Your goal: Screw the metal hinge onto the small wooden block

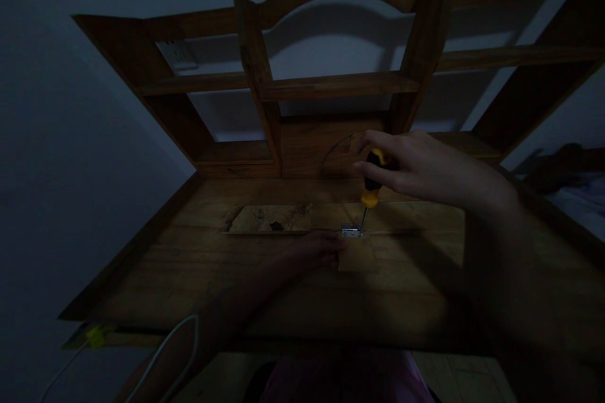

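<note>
My right hand [401,160] grips a yellow and black screwdriver [371,186] by its handle. The shaft slants down, and its tip meets the right end of a small metal hinge [352,231] on the wooden desk top. Beside the hinge, my left hand [321,249] lies low, its fingertips at the left edge of a small tan wooden piece [355,255]. That piece sits just under the hinge, on the near side. The left fingers are dim, and whether they press or pinch is hard to make out.
Behind the desk top [189,271] rises a wooden shelf unit [331,85] with an arched top. A shallow recess [269,217] with dark debris lies left of the hinge. A white cable [193,340] loops over my left forearm, near a yellow item [95,335] at the front-left edge.
</note>
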